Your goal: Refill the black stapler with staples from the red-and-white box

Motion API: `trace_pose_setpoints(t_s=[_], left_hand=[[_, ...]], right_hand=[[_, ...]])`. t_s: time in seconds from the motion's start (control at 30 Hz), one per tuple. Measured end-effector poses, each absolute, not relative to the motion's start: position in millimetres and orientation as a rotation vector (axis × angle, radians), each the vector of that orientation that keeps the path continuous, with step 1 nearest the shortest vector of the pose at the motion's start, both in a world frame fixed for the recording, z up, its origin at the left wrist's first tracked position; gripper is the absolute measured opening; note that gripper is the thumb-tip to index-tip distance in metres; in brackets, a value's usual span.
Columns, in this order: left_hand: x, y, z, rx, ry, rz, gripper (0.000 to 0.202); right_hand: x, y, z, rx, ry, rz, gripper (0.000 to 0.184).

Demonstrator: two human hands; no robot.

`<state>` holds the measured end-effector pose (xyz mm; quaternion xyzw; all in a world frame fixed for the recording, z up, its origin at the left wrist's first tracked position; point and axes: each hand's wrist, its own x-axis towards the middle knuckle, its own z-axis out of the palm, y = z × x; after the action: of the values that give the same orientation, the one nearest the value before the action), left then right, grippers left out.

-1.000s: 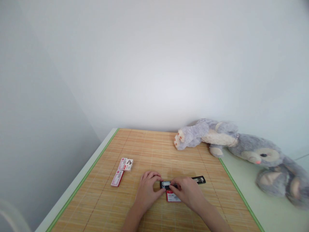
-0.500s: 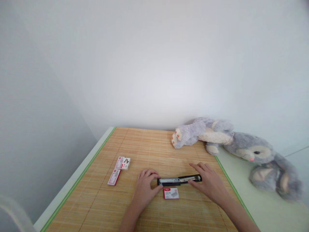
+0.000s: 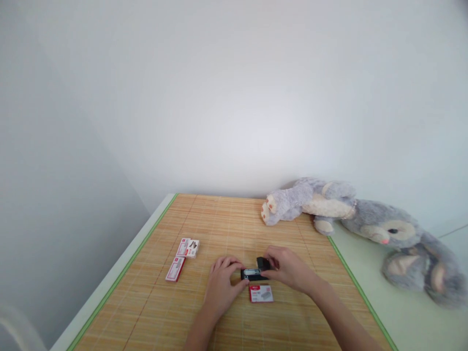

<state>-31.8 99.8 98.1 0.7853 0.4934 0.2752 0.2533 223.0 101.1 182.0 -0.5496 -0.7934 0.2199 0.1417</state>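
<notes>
A black stapler (image 3: 251, 274) lies on the bamboo mat with its metal tray facing up. My left hand (image 3: 224, 282) pinches its left end between thumb and fingers. At the other end my right hand (image 3: 287, 267) grips the stapler's hinged upper arm, which is raised and tilted over the base; my fingers hide part of it. Just in front of the stapler, a small red and white box (image 3: 261, 294) lies flat, touched by neither hand.
More small red and white boxes (image 3: 175, 269) lie together at the left on the bamboo mat (image 3: 219, 224). A grey plush rabbit (image 3: 329, 207) stretches along the wall at the back right. The table's green-edged border (image 3: 351, 267) shows on the right.
My right hand has moved left and swung the stapler's upper arm up from its flat, fully unfolded position. My left hand stays on the left end.
</notes>
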Motion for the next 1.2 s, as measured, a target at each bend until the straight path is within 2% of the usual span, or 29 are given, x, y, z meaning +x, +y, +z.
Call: trace_pose_setpoints(t_s=[0.23, 0.37, 0.5, 0.67, 0.8, 0.93, 1.03, 1.2], left_hand=[[-31.8, 99.8, 92.3, 2.141, 1.358, 0.778, 0.032], [-36.3, 95.8, 92.2, 2.147, 1.359, 0.805, 0.031], [-32.3, 84.9, 100.1, 2.177, 1.287, 0.800, 0.046], [2.3, 64.3, 126.4, 2.280, 0.857, 0.651, 0.063], [23.4, 54.5, 141.8, 2.320, 0.709, 0.579, 0.060], [18.0, 57.7, 140.5, 2.285, 0.875, 0.572, 0.057], [2.5, 63.7, 131.2, 2.239, 0.992, 0.609, 0.060], [-22.7, 70.6, 114.3, 2.163, 1.138, 0.698, 0.044]], right_hand=[[186.7, 113.2, 158.1, -1.602, -2.330, 0.647, 0.029], [207.4, 104.9, 156.1, -1.673, -2.256, 0.668, 0.024], [237.3, 90.0, 147.2, -1.818, -2.095, 0.653, 0.026], [254.6, 76.3, 129.3, -1.921, -1.883, 0.651, 0.032], [257.0, 72.5, 118.2, -1.912, -1.766, 0.695, 0.036], [258.3, 69.7, 107.1, -1.892, -1.685, 0.742, 0.055], [255.5, 64.8, 101.4, -1.886, -1.637, 0.764, 0.061], [240.3, 51.2, 100.6, -1.845, -1.547, 0.788, 0.063]])
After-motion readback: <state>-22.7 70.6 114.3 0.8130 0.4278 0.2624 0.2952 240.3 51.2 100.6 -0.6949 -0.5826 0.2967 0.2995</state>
